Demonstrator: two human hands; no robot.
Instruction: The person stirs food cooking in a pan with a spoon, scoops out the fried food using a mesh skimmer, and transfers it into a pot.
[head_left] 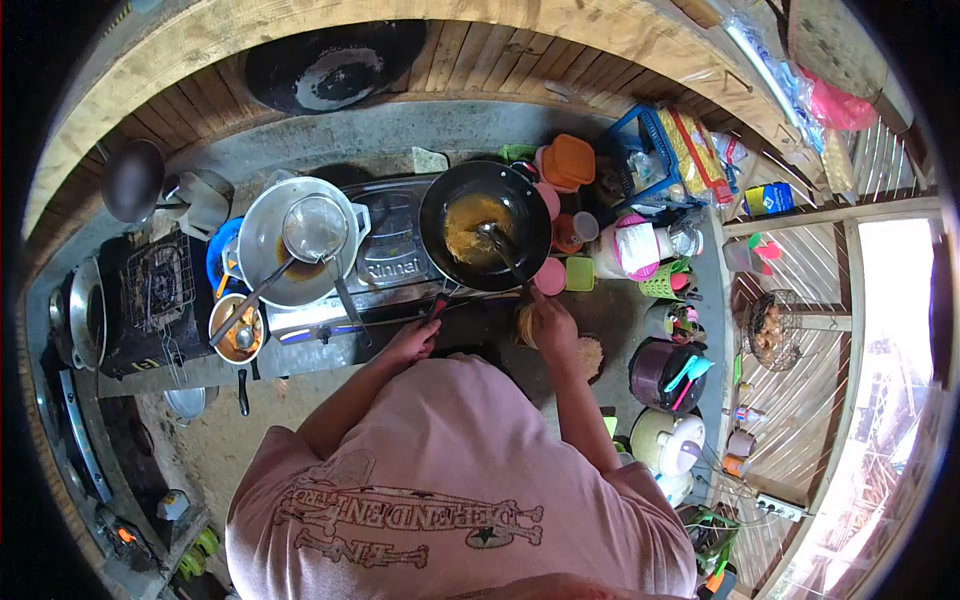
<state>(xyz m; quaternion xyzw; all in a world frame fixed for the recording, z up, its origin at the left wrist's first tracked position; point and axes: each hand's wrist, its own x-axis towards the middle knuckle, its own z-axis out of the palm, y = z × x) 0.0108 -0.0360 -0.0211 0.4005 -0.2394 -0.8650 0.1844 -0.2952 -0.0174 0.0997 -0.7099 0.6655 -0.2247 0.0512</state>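
My left hand [412, 341] is closed around the red and black handle of a dark wok [528, 195], which sits on the right side of the stove [385, 225]. In the wok lies a shredded yellow-brown food [466, 243] in a little liquid or oil. My right hand [553, 326] grips the handle of a spatula [509, 262], whose blade is down in the food. Left of the wok stands a large grey pot [245, 215] with a mesh strainer [313, 228] resting over it. A small saucepan [221, 318] with orange-brown contents is in front of that pot.
Plastic containers [568, 160] and jars crowd the right of the wok. A blue basket [640, 135] holds packets behind them. A rice cooker [662, 372] stands at the right, an older black stove [150, 290] at the far left. A large black pan [335, 65] hangs on the back wall.
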